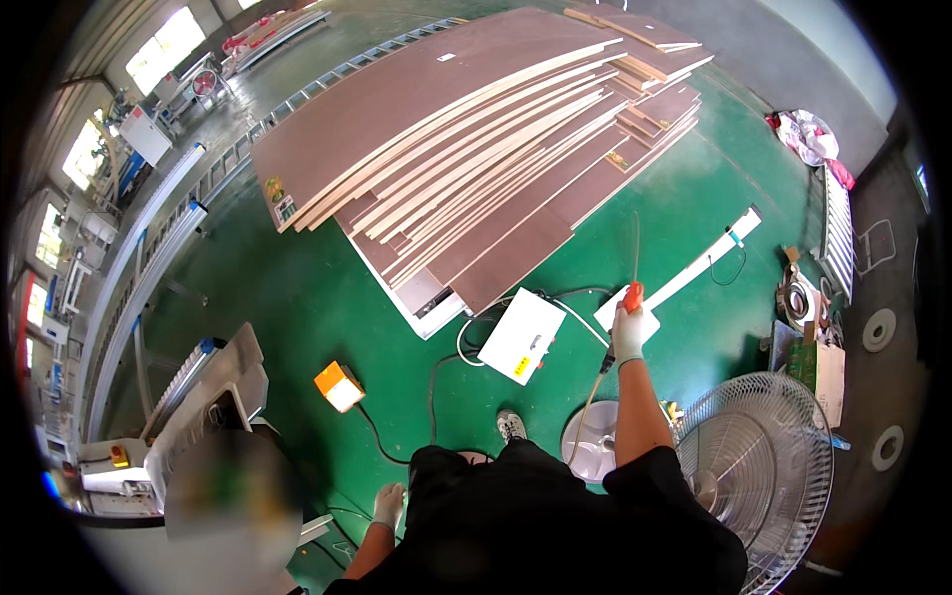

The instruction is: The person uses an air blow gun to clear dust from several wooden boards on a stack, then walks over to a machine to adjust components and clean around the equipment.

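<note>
My right hand (628,332), in a pale glove, is wrapped round an orange air blow gun (633,296). Its long thin nozzle points away from me, and a yellowish hose (589,405) hangs from its lower end. My left hand (389,506), also gloved, hangs low beside my left leg. Its fingers look loosely extended, with nothing visible in them. Beyond my feet, a white box (522,335) with a yellow label and cables stands on the floor. An orange-topped foot pedal (340,386) lies to its left, on a black cable.
Stacked brown boards (397,109) with pale edges fill the far middle. A large caged fan (759,481) stands close on my right. A white T-shaped stand (694,268) lies right of the boards. Roller conveyor rails (149,288) and a machine (213,397) are on the left.
</note>
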A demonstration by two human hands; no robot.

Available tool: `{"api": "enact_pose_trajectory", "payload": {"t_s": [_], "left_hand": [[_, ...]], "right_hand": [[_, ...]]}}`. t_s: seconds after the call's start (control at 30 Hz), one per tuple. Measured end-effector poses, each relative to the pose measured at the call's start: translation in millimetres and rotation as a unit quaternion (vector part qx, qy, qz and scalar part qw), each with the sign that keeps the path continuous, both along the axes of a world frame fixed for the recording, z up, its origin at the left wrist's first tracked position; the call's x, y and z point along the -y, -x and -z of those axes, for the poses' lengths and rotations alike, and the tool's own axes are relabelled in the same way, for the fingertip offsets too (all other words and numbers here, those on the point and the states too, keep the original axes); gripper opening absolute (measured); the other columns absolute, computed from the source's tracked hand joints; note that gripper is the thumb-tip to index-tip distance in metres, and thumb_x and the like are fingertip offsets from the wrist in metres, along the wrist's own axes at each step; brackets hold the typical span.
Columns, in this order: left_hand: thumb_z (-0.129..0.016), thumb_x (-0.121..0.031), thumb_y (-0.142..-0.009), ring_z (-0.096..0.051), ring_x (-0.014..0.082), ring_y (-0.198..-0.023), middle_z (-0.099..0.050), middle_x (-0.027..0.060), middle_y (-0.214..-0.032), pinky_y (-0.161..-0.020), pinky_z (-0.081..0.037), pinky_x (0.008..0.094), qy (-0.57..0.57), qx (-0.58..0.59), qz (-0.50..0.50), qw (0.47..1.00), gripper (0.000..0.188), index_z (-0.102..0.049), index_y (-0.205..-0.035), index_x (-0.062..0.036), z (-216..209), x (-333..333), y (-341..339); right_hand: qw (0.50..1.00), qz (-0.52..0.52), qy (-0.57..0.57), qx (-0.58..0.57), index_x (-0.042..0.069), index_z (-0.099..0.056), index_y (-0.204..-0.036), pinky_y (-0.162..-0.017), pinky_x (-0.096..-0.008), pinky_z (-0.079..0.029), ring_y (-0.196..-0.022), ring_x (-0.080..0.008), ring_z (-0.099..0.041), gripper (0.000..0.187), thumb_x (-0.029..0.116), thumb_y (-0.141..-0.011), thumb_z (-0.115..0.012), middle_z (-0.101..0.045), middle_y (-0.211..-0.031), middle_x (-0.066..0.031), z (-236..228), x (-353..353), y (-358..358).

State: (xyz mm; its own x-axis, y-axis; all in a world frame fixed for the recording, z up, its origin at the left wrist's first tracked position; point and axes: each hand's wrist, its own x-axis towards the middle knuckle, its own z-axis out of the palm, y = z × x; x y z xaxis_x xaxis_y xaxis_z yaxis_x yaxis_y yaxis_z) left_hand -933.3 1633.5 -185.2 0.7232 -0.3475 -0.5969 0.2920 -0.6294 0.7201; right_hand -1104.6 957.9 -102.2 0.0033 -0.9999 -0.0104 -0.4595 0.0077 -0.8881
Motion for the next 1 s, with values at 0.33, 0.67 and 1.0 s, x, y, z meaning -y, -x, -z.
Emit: {"api": "enact_pose_trajectory", "payload": {"t_s": [0.33,0.67,1.0], "left_hand": [[-0.049,-0.018,-0.098,-0.06,0.0307,-0.107,-0.062,0.0167,-0.112,-0.092,-0.048,0.0376,0.031,0.373,0.506,0.778,0.028,-0.056,-0.117,0.0005,-91,294,-101],[-0.034,-0.049,-0.104,-0.048,0.0137,-0.059,-0.041,-0.0015,-0.061,-0.064,-0.048,0.033,0.433,-0.225,0.09,0.868,0.05,-0.055,-0.094,-0.0054,-278,484,-87],[-0.036,-0.059,-0.1,-0.051,0.0142,-0.063,-0.051,0.0017,-0.071,-0.065,-0.047,0.03,0.517,-0.208,0.088,0.825,0.058,-0.059,-0.102,-0.0058,-297,506,-162]], "right_hand": [[0.963,-0.129,-0.204,0.122,0.004,-0.056,-0.109,-0.037,-0.0317,-0.039,-0.04,-0.0164,-0.049,0.021,0.013,-0.091,-0.052,-0.05,-0.061,-0.0037,-64,-96,-38],[0.918,-0.394,-0.02,-0.052,0.004,-0.051,-0.124,-0.072,-0.047,-0.05,-0.082,-0.0418,-0.064,0.039,0.023,-0.092,-0.061,-0.065,-0.087,-0.0229,-198,-189,-97],[0.88,-0.442,-0.149,0.088,0.007,-0.042,-0.143,-0.068,-0.038,-0.053,-0.072,-0.0246,-0.066,0.049,0.025,-0.099,-0.053,-0.063,-0.087,-0.0122,-233,-164,-123]]}}
